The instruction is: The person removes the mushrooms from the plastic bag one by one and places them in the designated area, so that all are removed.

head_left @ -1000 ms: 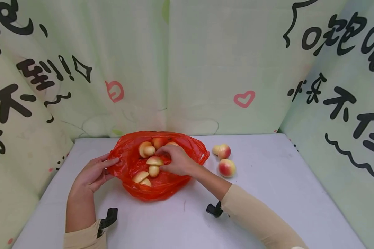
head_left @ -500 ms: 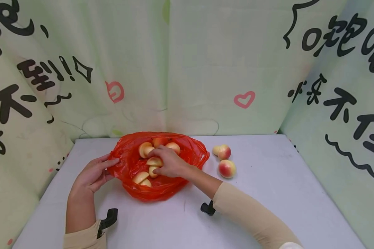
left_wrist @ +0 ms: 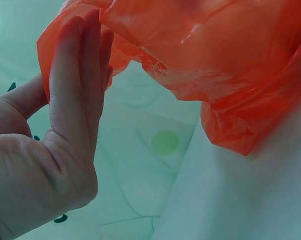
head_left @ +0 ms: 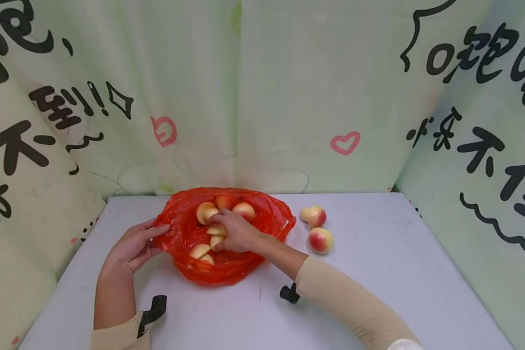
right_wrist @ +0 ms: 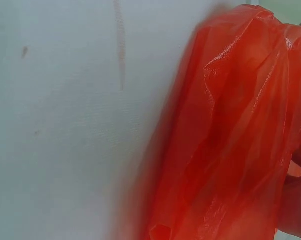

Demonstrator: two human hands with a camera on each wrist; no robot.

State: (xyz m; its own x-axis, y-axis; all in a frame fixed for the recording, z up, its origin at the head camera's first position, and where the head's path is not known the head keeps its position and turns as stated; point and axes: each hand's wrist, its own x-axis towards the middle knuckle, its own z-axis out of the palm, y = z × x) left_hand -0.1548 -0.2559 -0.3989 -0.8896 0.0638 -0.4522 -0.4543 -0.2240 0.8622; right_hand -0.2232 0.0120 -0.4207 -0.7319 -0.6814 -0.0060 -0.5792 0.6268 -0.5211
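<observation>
On the table (head_left: 253, 316) we see a red plastic bag (head_left: 232, 273), mouth open, set close to the far edge and somewhat nearer the far left corner than the far right. Our left hand (head_left: 133, 248) pinches the left side of its rim, thumb on top and fingers beneath; the left wrist view shows those fingers held close together against the film. Our right hand (head_left: 238, 234) reaches into the bag from the right, narrowed round a mushroom-shaped piece (head_left: 217, 230), thumb at the stem and fingers by the cap. About it in the bag lie other pale pieces (head_left: 199, 251) and a red-tinted piece (head_left: 244, 210). Outside, to the right of the bag, a smaller knobbed piece (head_left: 316, 217) lies towards the far edge, with a round red-and-yellow piece (head_left: 320, 240) just beside it, on the side of the near edge. Behind the table hangs a pale green curtain (head_left: 284, 87) with black lettering.
</observation>
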